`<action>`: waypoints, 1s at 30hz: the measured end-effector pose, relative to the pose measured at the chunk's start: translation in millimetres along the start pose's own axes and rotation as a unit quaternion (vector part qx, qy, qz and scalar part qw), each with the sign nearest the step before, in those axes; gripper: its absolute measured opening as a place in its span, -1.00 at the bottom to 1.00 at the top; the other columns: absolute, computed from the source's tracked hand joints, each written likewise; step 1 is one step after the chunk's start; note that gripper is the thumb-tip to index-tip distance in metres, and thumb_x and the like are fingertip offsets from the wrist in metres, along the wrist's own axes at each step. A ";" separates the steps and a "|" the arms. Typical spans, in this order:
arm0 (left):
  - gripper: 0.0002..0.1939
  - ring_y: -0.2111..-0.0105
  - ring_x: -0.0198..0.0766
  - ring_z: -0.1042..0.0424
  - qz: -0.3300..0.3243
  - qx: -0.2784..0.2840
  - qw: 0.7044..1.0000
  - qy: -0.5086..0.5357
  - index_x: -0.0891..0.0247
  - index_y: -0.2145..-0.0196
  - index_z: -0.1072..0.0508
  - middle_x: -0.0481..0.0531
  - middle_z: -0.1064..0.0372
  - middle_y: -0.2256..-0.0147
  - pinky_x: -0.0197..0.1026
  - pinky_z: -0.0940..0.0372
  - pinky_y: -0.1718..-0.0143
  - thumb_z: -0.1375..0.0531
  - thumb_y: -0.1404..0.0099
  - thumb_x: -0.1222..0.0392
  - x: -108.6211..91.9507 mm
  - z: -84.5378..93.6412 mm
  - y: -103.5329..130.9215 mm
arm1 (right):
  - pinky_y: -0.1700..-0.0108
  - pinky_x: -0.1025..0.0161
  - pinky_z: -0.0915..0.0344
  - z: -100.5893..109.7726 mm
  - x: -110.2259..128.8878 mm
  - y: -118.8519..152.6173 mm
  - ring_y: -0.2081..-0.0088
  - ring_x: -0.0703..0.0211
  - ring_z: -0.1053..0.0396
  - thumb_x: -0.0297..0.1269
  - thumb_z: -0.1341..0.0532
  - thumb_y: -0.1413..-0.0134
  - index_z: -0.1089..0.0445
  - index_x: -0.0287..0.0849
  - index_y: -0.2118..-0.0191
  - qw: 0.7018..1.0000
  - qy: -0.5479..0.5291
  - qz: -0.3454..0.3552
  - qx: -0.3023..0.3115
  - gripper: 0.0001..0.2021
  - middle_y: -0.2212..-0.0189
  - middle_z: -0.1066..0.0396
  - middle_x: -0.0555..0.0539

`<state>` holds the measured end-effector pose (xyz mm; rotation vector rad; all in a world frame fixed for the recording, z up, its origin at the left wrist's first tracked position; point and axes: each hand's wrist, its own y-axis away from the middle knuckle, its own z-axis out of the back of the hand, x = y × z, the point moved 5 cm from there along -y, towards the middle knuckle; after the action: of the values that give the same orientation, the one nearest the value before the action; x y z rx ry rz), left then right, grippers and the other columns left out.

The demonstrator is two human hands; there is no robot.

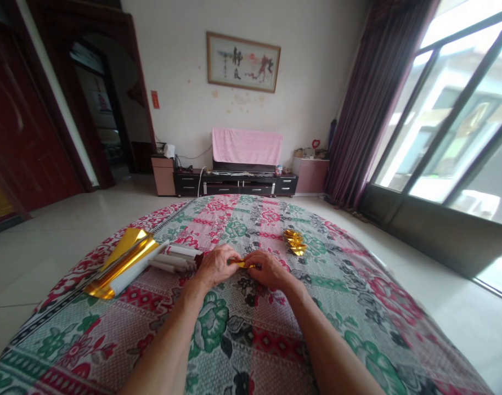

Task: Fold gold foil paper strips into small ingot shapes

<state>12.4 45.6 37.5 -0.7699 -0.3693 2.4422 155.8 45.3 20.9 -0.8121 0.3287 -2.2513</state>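
Note:
Both of my hands meet over the middle of the floral cloth, with a small piece of gold foil (243, 264) stretched between them. My left hand (218, 266) pinches its left end between thumb and fingers. On the other end my right hand (269, 269) is closed, its fingertips curled over the foil. How the piece is folded or rolled is too small to tell. Several shaped gold foil pieces (295, 242) lie in a pile beyond my right hand. To the left of my left hand are several white rolls (174, 258).
A larger roll of gold foil (129, 260) lies at the left of the round table, which is covered by a patterned cloth (251, 340). A low black TV cabinet (234, 185) stands past the far edge. Purple curtains (357, 109) hang by the window at right.

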 end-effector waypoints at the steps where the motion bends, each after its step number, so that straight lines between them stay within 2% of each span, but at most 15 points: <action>1: -0.84 0.26 -0.29 -0.36 -0.010 0.002 1.000 0.005 0.18 0.35 -0.52 -0.03 -0.42 0.32 -0.29 -0.23 0.18 -0.15 -0.11 0.25 -0.2 -1.6 -0.4 | 0.08 0.26 -0.23 0.4 0.5 -0.1 0.20 0.20 -0.36 -0.53 -0.14 0.17 -0.48 -0.16 0.37 1.000 0.000 -0.001 0.000 -0.77 0.27 -0.45 -0.05; 7: -0.80 0.29 -0.31 -0.40 -0.007 0.021 1.000 0.014 0.17 0.31 -0.52 -0.04 -0.47 0.33 -0.30 -0.25 0.22 -0.12 -0.15 0.27 5.7 -10.2 -0.9 | 0.13 0.34 -0.22 3.5 5.2 0.1 0.25 0.25 -0.36 -0.50 -0.10 0.07 -0.47 -0.15 0.37 1.000 0.002 -0.006 0.003 -0.78 0.32 -0.46 -0.01; 12: -0.77 0.26 -0.31 -0.41 0.032 0.009 0.999 0.006 0.16 0.25 -0.51 -0.04 -0.47 0.27 -0.32 -0.26 0.19 -0.08 -0.19 0.23 13.7 -13.8 -1.6 | 0.28 0.40 -0.18 7.9 4.4 0.4 0.34 0.28 -0.35 -0.41 -0.08 -0.04 -0.45 -0.16 0.34 0.995 0.047 -0.077 -0.035 -0.81 0.39 -0.45 -0.01; 17: -0.75 0.22 -0.30 -0.42 0.073 0.021 0.997 -0.020 0.14 0.24 -0.51 -0.04 -0.47 0.23 -0.30 -0.24 0.15 -0.05 -0.20 0.23 19.2 -18.6 -6.2 | 0.36 0.43 -0.11 6.8 7.4 -1.2 0.40 0.30 -0.34 -0.36 -0.03 -0.11 -0.43 -0.17 0.39 0.986 0.090 -0.126 -0.056 -0.77 0.44 -0.44 -0.02; 24: -0.73 0.21 -0.25 -0.42 0.110 0.018 0.992 -0.061 0.12 0.18 -0.47 -0.01 -0.46 0.20 -0.26 -0.24 0.18 -0.06 -0.20 0.20 20.7 -17.7 -9.5 | 0.34 0.43 -0.09 2.0 2.7 -2.0 0.40 0.30 -0.33 -0.37 -0.09 -0.06 -0.44 -0.16 0.41 0.971 0.134 -0.167 -0.110 -0.82 0.45 -0.42 -0.03; 30: -0.79 0.32 -0.25 -0.42 0.136 0.013 0.985 -0.110 0.12 0.28 -0.49 0.00 -0.46 0.31 -0.27 -0.21 0.31 -0.07 -0.19 0.18 20.9 -18.7 -10.4 | 0.31 0.43 -0.12 0.8 0.2 -2.3 0.39 0.30 -0.33 -0.40 -0.11 -0.04 -0.45 -0.17 0.44 0.971 0.126 -0.176 -0.103 -0.83 0.46 -0.41 -0.04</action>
<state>13.5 67.8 17.6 -0.5705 -0.3328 2.7940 155.0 46.8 22.6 -0.7343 0.5834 -2.6959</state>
